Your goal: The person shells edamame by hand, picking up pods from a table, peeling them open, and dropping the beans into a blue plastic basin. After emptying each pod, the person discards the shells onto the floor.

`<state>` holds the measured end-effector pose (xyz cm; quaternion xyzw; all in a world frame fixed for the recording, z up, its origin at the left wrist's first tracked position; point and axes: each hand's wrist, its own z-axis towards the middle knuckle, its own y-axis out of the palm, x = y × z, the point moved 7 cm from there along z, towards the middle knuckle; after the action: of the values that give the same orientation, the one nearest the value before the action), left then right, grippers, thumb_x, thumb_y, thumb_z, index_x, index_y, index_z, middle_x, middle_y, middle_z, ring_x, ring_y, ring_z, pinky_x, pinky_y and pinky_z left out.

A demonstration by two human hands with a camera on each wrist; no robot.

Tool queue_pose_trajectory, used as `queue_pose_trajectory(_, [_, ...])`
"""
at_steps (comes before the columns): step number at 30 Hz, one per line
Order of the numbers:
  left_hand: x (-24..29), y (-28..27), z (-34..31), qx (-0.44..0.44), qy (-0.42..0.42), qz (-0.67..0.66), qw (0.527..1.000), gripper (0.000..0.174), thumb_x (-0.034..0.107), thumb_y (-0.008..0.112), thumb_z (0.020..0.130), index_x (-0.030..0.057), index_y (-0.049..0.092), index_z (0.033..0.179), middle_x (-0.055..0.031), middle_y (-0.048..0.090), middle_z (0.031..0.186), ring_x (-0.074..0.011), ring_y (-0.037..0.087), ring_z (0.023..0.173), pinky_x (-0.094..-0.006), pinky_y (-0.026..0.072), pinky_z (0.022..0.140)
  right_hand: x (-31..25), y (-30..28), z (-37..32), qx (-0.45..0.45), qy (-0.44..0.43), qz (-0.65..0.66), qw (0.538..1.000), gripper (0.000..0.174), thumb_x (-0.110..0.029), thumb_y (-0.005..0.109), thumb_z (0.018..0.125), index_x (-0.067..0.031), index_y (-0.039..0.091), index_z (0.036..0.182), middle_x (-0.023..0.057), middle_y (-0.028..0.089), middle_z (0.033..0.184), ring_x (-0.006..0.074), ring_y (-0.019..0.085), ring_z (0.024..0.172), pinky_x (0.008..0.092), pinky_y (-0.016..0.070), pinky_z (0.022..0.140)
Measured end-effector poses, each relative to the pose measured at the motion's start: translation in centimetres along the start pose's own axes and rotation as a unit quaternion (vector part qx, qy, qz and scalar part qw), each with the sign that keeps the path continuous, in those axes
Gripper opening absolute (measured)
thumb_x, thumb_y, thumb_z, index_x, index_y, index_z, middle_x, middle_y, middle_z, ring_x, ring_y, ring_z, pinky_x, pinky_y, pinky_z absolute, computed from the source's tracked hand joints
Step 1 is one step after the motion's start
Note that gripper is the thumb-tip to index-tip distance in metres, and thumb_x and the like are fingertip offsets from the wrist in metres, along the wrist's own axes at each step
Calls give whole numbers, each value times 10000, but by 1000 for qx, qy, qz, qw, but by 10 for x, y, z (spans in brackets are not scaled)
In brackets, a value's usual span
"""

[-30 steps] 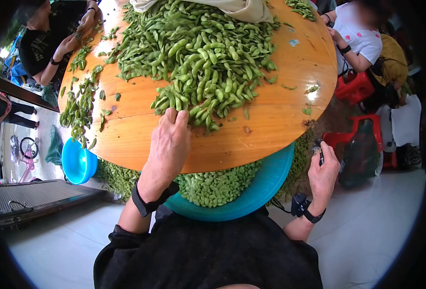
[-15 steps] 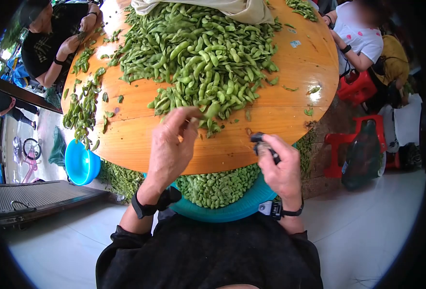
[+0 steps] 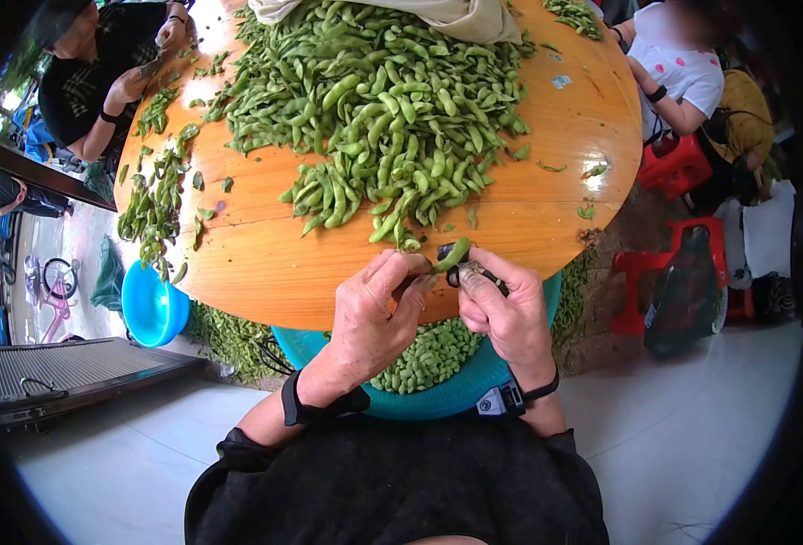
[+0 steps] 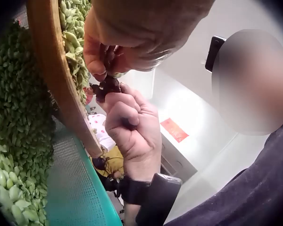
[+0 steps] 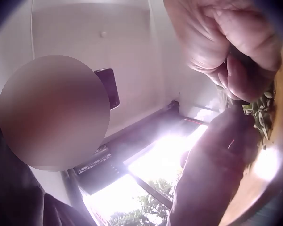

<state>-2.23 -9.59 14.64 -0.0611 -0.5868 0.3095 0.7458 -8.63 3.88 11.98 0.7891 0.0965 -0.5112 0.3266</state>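
One pod (image 3: 454, 255) looks bright green, slender and slightly curved.

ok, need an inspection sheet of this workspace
Surface: wooden table, leaf scraps on it.
Job's things: pod pile on table; basin of beans below its near edge.
Clutter: loose pods at table's left; cloth over pile's far end.
Grips: left grip pinches a pod; right grip holds a black tool.
Cables: thin dark cord by basin's left side.
Surroundings: people, red stools, blue bowl.
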Motion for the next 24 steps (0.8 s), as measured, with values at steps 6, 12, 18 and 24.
queue_pose_trajectory(6, [-29, 13, -10, -88, -234, -344, 905, 61, -15, 650, 906, 6, 599, 933, -91, 668, 776, -150, 614, 592, -264, 448, 495, -1, -3, 3, -12, 1, -47, 999, 216, -32, 554, 983, 80, 607, 1160, -31, 468, 663, 28, 418, 550, 202, 336, 467])
queue_pose_trajectory(12, [-33, 37, -21, -175, -295, -652, 676, 71, 16, 664, 907, 20, 605, 946, -118, 672, 776, -151, 582, 535, -234, 383, 426, 4, -2, 2, -115, 48, 86, 988, 215, -51, 559, 990, 62, 611, 1165, -37, 426, 657, 37, 388, 531, 202, 294, 460])
queue_pose_trajectory(18, [-36, 36, -22, -180, -273, -635, 700, 129, 54, 683, 905, 21, 606, 1004, -133, 669, 819, -160, 601, 555, -253, 446, 459, 7, 3, 1, -126, 51, 104, 985, 196, -49, 561, 985, 58, 614, 1141, -31, 466, 705, 40, 410, 531, 212, 308, 463])
queue_pose_trajectory(24, [-14, -6, 6, -52, -72, -127, 988, 178, 111, 725, 885, -33, 633, 937, -63, 624, 935, -114, 620, 750, -258, 519, 635, -9, 8, 0, -39, -172, -349, 921, 156, 15, 620, 855, 77, 642, 996, 104, 564, 770, 161, 561, 594, 301, 447, 555])
